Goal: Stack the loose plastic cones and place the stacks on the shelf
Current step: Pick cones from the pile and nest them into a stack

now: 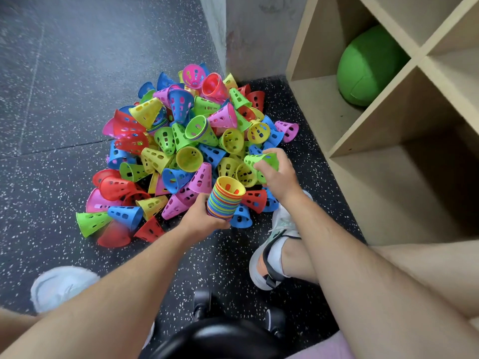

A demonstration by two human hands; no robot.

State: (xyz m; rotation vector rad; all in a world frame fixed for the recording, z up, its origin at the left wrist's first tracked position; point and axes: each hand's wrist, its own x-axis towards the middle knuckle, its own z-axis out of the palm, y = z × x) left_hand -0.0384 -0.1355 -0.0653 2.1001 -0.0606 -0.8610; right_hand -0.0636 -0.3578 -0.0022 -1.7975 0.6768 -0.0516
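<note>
Cones (pixel 181 141) heaped on floor; L hand (pixel 201 218) grips nested stack (pixel 225 203), R hand (pixel 278 174) at 2 o'clock pinches green cone (pixel 255 159); shelf (pixel 363 130) at 3 o'clock.

The person's arms are bare from the left hand (pixel 199 216) and the right hand (pixel 278 176) back as far as they show, with pale lilac fabric shorts (pixel 324 345), a blurred white left sneaker (pixel 62 286), and a white mesh right sneaker (pixel 269 255) tinged mint at the toe, with black bands and an orange heel patch.
</note>
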